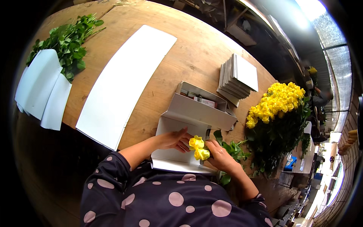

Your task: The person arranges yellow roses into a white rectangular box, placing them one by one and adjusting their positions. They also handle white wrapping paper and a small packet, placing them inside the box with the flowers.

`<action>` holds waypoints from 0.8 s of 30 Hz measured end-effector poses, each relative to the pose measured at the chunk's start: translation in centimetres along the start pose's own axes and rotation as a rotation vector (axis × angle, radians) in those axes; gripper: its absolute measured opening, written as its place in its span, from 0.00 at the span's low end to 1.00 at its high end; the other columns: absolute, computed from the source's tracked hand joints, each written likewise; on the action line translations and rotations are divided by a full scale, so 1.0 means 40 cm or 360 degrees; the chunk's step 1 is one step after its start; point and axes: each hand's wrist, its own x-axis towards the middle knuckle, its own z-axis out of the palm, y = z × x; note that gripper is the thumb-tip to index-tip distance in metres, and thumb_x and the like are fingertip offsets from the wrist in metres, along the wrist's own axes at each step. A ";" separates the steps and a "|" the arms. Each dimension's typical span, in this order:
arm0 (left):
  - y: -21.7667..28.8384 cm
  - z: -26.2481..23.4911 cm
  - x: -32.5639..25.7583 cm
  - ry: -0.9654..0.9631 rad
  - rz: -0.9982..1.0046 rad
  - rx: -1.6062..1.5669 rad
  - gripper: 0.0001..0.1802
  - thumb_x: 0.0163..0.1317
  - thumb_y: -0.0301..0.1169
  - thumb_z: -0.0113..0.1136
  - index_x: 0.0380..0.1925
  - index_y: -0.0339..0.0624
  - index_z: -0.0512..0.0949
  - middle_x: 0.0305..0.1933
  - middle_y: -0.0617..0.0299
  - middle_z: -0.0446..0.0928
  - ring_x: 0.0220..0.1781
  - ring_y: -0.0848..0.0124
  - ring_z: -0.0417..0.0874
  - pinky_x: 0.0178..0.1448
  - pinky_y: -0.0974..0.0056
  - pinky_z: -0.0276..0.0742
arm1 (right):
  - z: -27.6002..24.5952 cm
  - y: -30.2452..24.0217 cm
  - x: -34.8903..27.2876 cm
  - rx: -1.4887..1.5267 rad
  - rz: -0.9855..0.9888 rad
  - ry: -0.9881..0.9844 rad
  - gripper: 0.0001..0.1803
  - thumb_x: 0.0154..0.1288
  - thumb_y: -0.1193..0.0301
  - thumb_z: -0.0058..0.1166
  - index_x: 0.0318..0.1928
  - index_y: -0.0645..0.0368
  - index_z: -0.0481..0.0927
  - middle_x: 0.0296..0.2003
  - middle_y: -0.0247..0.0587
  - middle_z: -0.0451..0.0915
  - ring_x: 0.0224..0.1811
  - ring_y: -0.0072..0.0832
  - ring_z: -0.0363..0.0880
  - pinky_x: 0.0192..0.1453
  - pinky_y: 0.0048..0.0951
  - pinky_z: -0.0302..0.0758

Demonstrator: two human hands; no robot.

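1. The table (189,53) is bare, grainy wood; smooth white card sheets (123,85) lie flat on it, beside a squared stack of white cards (238,77).
2. Two yellow roses (199,148), tight-petalled and rounded, sit above a folded white cardboard tray (181,157) at the near edge.
3. The left hand (176,140) touches the blooms with loosely curled fingers.
4. The right hand (221,157) grasps their leafy stems.
5. A dense yellow rose bunch (278,102) stands to the right.

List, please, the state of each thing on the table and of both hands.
left hand: fingers touching a yellow rose
right hand: closed around rose stems
two yellow roses: held together over the white card
white card: lying flat
open box: open
big rose bunch: lying on table
stack of cards: piled
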 end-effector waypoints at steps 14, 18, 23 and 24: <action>-0.088 -0.094 -0.017 0.0002 0.0149 -0.0482 0.31 0.60 0.58 0.37 0.52 0.46 0.65 0.50 0.60 0.71 0.48 0.69 0.73 0.52 0.62 0.69 | -0.141 0.029 -0.156 0.1214 -0.0588 0.0078 0.07 0.53 0.74 0.55 0.32 0.64 0.77 0.31 0.39 0.78 0.35 0.32 0.76 0.40 0.28 0.71; -0.078 -0.096 -0.013 0.0008 0.0116 -0.0430 0.31 0.61 0.58 0.36 0.52 0.46 0.64 0.49 0.60 0.71 0.47 0.69 0.73 0.51 0.62 0.69 | -0.143 0.031 -0.204 0.1257 -0.0466 0.0243 0.07 0.53 0.76 0.55 0.33 0.65 0.76 0.31 0.42 0.78 0.34 0.33 0.76 0.39 0.28 0.71; -0.072 -0.078 -0.029 0.0191 0.0124 -0.0331 0.31 0.58 0.56 0.46 0.52 0.44 0.62 0.48 0.58 0.71 0.44 0.69 0.75 0.47 0.64 0.72 | -0.151 -0.051 -0.322 0.0826 0.0441 0.0865 0.08 0.54 0.83 0.45 0.36 0.65 0.73 0.25 0.37 0.69 0.24 0.27 0.68 0.30 0.23 0.66; -0.074 -0.069 -0.040 0.0287 0.0112 -0.0179 0.30 0.58 0.54 0.48 0.52 0.43 0.63 0.47 0.58 0.72 0.44 0.69 0.76 0.46 0.65 0.72 | -0.135 -0.037 -0.352 0.0803 0.0591 0.0803 0.08 0.56 0.82 0.43 0.36 0.64 0.73 0.24 0.36 0.69 0.24 0.24 0.67 0.30 0.23 0.66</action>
